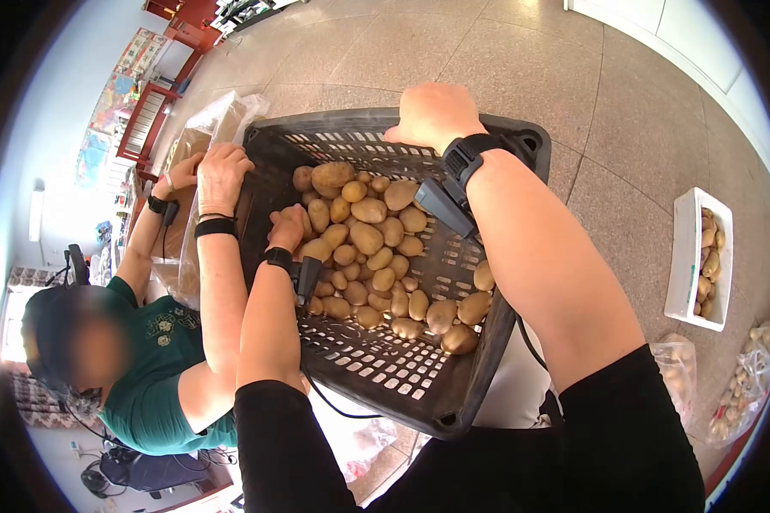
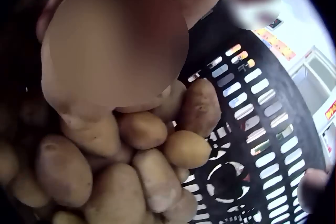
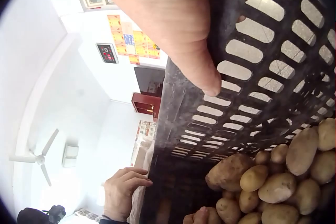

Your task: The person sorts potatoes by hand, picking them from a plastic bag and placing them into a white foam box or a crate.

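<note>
A black slatted plastic crate [image 1: 415, 359] holds a heap of brown potatoes [image 1: 366, 238] of mixed sizes. My right hand [image 1: 441, 115] grips its far rim; in the right wrist view the thumb [image 3: 202, 74] lies along the inner wall and fingertips show through the slots. Inside the crate, my left hand [image 1: 287, 229] is down at the left side of the heap, right against the potatoes. In the left wrist view that hand [image 2: 115, 45] is partly blurred above a potato [image 2: 94, 134], and I cannot tell whether its fingers hold one.
Another person in a green shirt [image 1: 162, 368] sits at the left, one hand [image 1: 222, 171] at the crate's left end beside a clear plastic bag [image 1: 227, 115]. On the tiled floor to the right stand a white box [image 1: 684, 256] of potatoes and bagged potatoes [image 1: 736, 406].
</note>
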A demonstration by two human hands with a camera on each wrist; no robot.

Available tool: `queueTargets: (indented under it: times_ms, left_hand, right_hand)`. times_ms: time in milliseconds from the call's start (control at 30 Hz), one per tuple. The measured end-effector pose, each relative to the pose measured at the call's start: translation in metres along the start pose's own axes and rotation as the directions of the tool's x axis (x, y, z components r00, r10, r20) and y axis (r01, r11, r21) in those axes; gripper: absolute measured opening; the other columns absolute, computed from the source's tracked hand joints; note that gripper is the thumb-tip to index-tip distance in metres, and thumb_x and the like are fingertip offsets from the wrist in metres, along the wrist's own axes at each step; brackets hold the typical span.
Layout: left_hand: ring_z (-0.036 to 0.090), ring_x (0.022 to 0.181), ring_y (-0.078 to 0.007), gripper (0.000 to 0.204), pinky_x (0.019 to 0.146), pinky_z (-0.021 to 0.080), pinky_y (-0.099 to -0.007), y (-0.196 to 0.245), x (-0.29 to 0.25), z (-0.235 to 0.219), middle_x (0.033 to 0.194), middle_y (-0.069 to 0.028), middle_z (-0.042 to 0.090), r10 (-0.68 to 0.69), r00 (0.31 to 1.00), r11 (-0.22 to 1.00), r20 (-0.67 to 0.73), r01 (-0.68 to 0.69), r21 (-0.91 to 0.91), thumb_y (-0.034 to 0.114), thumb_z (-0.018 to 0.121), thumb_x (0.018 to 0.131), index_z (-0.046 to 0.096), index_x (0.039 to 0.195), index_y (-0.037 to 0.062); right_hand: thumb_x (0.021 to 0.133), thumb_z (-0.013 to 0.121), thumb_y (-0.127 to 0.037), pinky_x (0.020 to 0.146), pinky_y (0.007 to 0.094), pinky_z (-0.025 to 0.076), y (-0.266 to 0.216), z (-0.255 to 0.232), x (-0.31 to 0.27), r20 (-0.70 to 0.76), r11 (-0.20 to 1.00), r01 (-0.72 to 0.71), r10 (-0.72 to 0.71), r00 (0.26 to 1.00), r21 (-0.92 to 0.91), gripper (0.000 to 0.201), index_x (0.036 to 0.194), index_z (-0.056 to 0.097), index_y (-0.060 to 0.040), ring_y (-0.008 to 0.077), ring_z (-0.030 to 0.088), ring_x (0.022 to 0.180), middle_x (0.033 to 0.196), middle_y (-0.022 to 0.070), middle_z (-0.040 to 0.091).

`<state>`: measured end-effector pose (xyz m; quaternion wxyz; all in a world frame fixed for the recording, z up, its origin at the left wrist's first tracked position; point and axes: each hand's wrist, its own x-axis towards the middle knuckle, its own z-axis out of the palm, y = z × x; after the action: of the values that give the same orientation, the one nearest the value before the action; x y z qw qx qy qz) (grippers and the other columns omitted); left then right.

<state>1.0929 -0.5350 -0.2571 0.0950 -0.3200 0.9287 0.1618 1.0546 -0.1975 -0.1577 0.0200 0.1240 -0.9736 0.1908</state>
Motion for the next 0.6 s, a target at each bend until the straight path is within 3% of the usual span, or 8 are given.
queueTargets:
  times_ms: [133,233,300,333,433,467,533,600]
  left_hand:
    - [0.043,0.115,-0.0419,0.069,0.096,0.034,-0.0471,-0.002,-0.001,0.001,0.121,-0.0269,0.045,0.118,0.993,0.99,-0.002,-0.117,0.077,0.056,0.03,0.087,0.029,0.13,0.0019]
    - [0.05,0.106,-0.0405,0.06,0.091,0.039,-0.0473,0.025,-0.035,-0.012,0.114,-0.0231,0.051,0.108,0.991,0.942,-0.078,-0.077,0.328,0.052,0.035,0.088,0.036,0.124,0.0044]
    - [0.056,0.097,-0.036,0.046,0.081,0.046,-0.044,0.047,-0.058,-0.014,0.105,-0.0191,0.056,0.339,0.923,0.819,-0.184,-0.193,0.54,0.043,0.047,0.086,0.049,0.11,0.0041]
    - [0.056,0.097,-0.036,0.046,0.081,0.046,-0.044,0.057,-0.067,-0.016,0.105,-0.0191,0.056,0.338,0.924,0.818,-0.18,-0.194,0.541,0.043,0.047,0.086,0.049,0.11,0.0041]
    - [0.06,0.08,-0.0334,0.029,0.067,0.05,-0.0398,0.079,-0.086,-0.01,0.097,-0.0169,0.059,0.675,0.703,0.657,-0.223,-0.437,0.615,0.031,0.057,0.08,0.06,0.084,0.0023]
    - [0.06,0.08,-0.0334,0.029,0.067,0.05,-0.0398,0.08,-0.085,-0.002,0.097,-0.0169,0.059,0.673,0.706,0.658,-0.219,-0.438,0.613,0.031,0.057,0.08,0.06,0.084,0.0023]
    - [0.06,0.079,-0.0318,0.027,0.066,0.049,-0.0387,0.08,-0.081,0.016,0.088,-0.015,0.06,0.771,0.63,0.517,0.094,-0.705,0.486,0.03,0.06,0.077,0.061,0.084,0.0047]
    - [0.059,0.077,-0.0307,0.023,0.068,0.049,-0.038,0.08,-0.1,0.033,0.078,-0.0141,0.059,0.81,0.513,0.494,0.284,-0.858,0.14,0.029,0.063,0.074,0.062,0.082,0.0077]
  right_hand:
    - [0.07,0.065,-0.045,0.06,0.0349,0.049,0.0,-0.002,-0.001,0.008,1.0,0.003,-0.003,1.0,0.0,0.038,0.074,0.068,-0.0076,0.0234,0.063,0.068,0.07,0.008,0.064]
    - [0.07,0.065,-0.045,0.059,0.0348,0.049,-0.001,-0.003,-0.002,0.023,1.0,-0.02,0.02,1.0,0.019,0.038,0.074,0.068,-0.0073,0.024,0.062,0.067,0.07,0.0083,0.064]
    - [0.07,0.065,-0.045,0.06,0.0353,0.049,0.0,-0.001,-0.002,0.018,1.0,-0.016,0.015,1.0,0.02,0.038,0.075,0.068,-0.0073,0.025,0.062,0.067,0.071,0.0088,0.064]
    - [0.07,0.065,-0.045,0.06,0.0353,0.049,0.0,-0.001,-0.001,0.022,1.0,-0.017,0.017,1.0,0.02,0.038,0.075,0.068,-0.0073,0.025,0.062,0.067,0.071,0.0088,0.064]
    - [0.07,0.065,-0.045,0.061,0.0361,0.049,0.001,0.003,0.0,0.003,0.999,-0.009,0.008,1.0,0.031,0.038,0.075,0.068,-0.0078,0.0255,0.062,0.068,0.071,0.0087,0.064]
    - [0.07,0.065,-0.045,0.061,0.0364,0.049,0.002,0.004,0.002,-0.004,0.999,-0.01,0.011,1.0,0.031,0.038,0.076,0.068,-0.0081,0.0256,0.062,0.069,0.072,0.0088,0.065]
    - [0.07,0.065,-0.045,0.061,0.0367,0.049,0.001,0.007,0.002,-0.01,1.0,-0.012,0.013,1.0,0.029,0.038,0.076,0.068,-0.0083,0.0256,0.062,0.069,0.072,0.009,0.065]
    - [0.07,0.065,-0.045,0.061,0.0365,0.049,0.0,0.004,0.001,-0.012,1.0,-0.022,0.023,1.0,0.014,0.037,0.076,0.068,-0.0084,0.0249,0.062,0.07,0.072,0.009,0.065]
